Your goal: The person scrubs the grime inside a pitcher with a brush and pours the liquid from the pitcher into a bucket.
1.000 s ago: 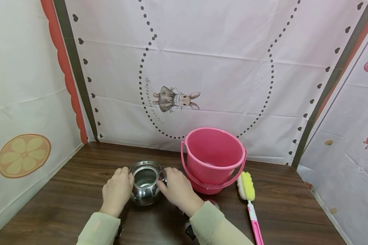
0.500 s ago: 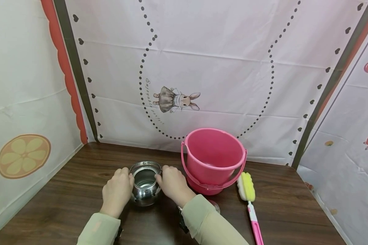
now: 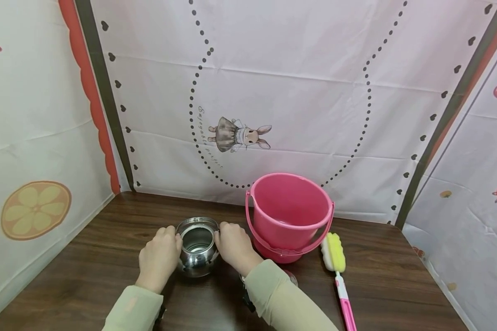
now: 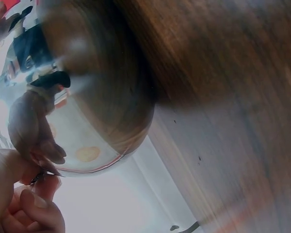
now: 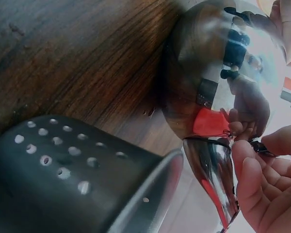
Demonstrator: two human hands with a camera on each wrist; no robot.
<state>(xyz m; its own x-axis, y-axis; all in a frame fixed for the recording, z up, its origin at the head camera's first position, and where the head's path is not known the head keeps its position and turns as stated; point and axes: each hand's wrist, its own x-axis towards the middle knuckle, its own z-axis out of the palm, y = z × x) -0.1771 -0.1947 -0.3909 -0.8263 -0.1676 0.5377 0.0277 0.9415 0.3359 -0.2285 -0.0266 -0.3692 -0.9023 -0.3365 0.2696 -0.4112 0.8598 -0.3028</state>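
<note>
A shiny stainless steel teapot (image 3: pixel 198 264) stands lidless on the wooden table, its mouth facing up. Its handle (image 3: pixel 197 220) lies folded back behind the rim. At the pot's left side, my left hand (image 3: pixel 160 258) pinches the handle's end, finger and thumb closed there in the left wrist view. My right hand (image 3: pixel 234 243) pinches the other handle end, just above the spout (image 5: pixel 211 170). In the head view the spout is hidden by that hand. A perforated metal strainer (image 5: pixel 72 170) sits close to my right wrist.
Behind my right arm stands a pink bucket (image 3: pixel 287 243), its handle hanging in front. Farther right lies a sponge brush (image 3: pixel 334 253) with a pink and white grip. A round clear or metal rim (image 3: pixel 291 278) shows partly beneath my right sleeve. Printed cloth walls enclose the table.
My right hand has shifted slightly left and closer to the teapot, covering the handle joint that showed earlier. The left hand and the teapot stay nearly in place.
</note>
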